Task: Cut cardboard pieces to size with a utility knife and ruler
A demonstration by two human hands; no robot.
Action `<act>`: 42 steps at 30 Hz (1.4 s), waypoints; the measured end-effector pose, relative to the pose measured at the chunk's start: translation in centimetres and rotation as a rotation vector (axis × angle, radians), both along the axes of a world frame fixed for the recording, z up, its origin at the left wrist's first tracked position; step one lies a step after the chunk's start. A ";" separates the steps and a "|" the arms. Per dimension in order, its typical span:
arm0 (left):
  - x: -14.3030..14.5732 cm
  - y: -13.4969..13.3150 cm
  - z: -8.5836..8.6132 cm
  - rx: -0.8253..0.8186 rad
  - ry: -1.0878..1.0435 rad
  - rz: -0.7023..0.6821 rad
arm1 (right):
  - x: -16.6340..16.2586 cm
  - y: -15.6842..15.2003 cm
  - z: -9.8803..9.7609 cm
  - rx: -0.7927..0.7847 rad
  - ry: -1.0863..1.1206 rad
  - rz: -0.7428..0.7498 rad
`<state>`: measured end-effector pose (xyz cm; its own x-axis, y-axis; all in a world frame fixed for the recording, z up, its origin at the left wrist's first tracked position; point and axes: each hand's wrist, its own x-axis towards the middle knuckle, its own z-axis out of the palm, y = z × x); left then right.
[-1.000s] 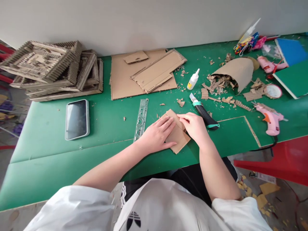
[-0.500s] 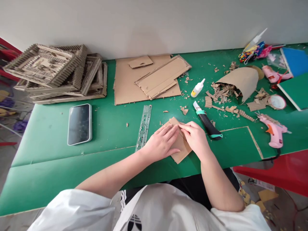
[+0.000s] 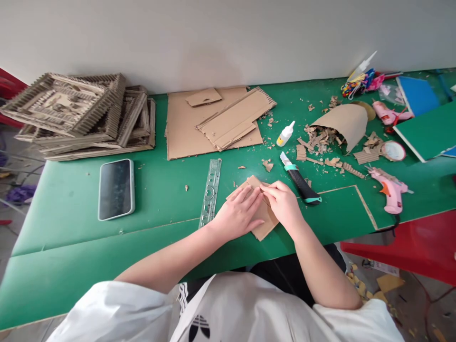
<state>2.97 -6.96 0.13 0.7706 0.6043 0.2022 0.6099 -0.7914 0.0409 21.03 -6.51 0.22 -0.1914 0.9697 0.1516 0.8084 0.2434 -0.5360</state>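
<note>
Edging nearer the left hand (image 3: 238, 213), spread on the creased card (image 3: 267, 225), the right hand (image 3: 284, 203) seems to pinch its edge, work apparently unfinished.

Ltg.: mod. bright, diffuse, cool; exact dir. unclear. Smooth green bench (image 3: 71, 190) carries pale sheen, esp. L side; darker, soft-edged shading betw. forearms. Plain grey wall (image 3: 302, 38) fairly even mid-frame, w/ faint soft shadow patch approx. centre. Rectangular dark-screened phone in pale case (image 3: 116, 190): hazy reflection on glass. White fabric sleeve (image 3: 121, 304), L: brightest area, folds partly washed out. Grey littered floor (image 3: 415, 308) dimmer, detail soft. Mid-bench reasonably sharp; small print on clear plastic ruler (image 3: 209, 192) illegible. Wide-angle distortion: sleeves stretched twd. lower corners.
</note>
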 end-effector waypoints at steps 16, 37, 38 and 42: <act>0.1 0.1 0.0 -0.045 -0.026 0.003 | 7.5 1.7 2.4 0.010 -0.414 -0.122; -0.1 0.1 0.3 -0.100 -0.039 0.000 | 10.6 -2.4 6.2 -0.424 -0.082 0.051; -0.1 0.1 0.3 -0.101 -0.036 0.000 | 10.2 -2.6 6.4 -0.326 -0.210 0.125; -0.1 0.1 0.3 -0.091 -0.027 0.000 | 8.6 -2.3 7.2 -0.076 -0.605 0.360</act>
